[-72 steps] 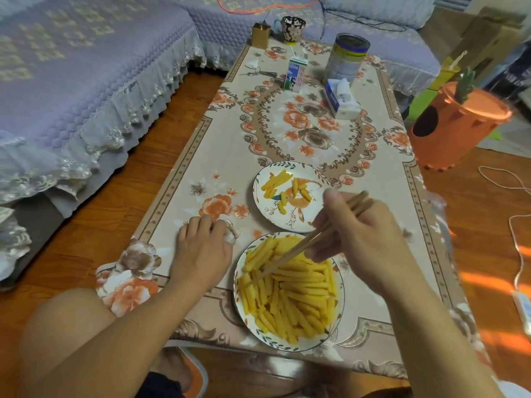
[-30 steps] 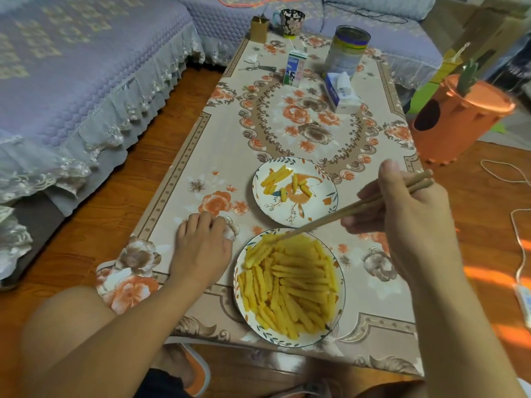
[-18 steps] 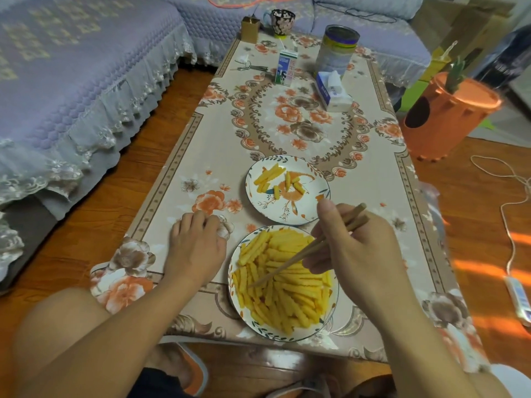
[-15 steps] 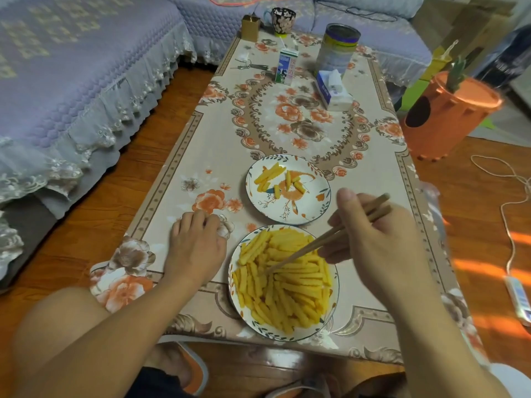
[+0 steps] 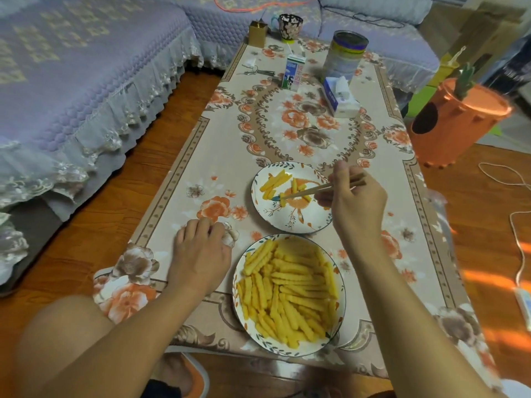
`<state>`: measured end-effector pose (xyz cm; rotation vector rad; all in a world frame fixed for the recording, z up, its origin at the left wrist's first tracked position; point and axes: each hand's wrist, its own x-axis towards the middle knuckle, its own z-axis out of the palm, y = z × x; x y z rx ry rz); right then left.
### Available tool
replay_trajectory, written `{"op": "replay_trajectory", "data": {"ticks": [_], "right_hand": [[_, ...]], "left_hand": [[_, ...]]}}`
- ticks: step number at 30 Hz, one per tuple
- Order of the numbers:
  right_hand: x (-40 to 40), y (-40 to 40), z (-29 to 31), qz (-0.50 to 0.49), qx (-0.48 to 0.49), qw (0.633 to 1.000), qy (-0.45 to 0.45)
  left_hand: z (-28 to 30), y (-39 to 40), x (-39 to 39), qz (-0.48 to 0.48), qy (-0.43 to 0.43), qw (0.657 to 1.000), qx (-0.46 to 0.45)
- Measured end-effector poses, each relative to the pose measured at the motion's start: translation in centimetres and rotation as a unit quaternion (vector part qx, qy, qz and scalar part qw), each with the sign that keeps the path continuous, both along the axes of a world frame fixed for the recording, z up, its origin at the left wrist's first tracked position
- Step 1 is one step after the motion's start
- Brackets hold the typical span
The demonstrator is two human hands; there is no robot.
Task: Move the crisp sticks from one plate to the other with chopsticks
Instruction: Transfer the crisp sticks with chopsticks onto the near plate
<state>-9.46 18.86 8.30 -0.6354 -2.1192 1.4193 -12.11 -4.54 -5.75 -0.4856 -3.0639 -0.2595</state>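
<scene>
The near plate is heaped with yellow crisp sticks. Just beyond it, the far plate holds several crisp sticks. My right hand grips a pair of wooden chopsticks over the far plate. Their tips are at a short crisp stick on that plate. My left hand rests on the tablecloth left of the near plate, fingers curled around a crumpled white tissue.
The low table has a floral cloth. At its far end stand a milk carton, a tin can, a tissue pack, a mug and a small brown box. A sofa lies left; an orange bin stands right.
My right hand lifted the chopsticks from the near plate's heap and carried them forward to the far plate. The left hand stayed put.
</scene>
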Motion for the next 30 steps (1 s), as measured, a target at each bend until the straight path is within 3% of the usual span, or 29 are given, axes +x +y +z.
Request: {"op": "replay_trajectory", "data": {"ticks": [25,27,30], "right_hand": [[-0.5,1.0,-0.9,-0.027,0.088,0.996,-0.005],[0.7,1.2,0.8,-0.018,0.046,0.999,-0.008],[3.7,1.4,4.7,0.077,-0.083,0.994,-0.012]], "left_hand": [[-0.3,0.1,0.0,0.004,0.007,1.000,0.005],[-0.3,0.0,0.1,0.004,0.011,1.000,0.003],[-0.2,0.0,0.0,0.003,0.015,1.000,0.006]]}}
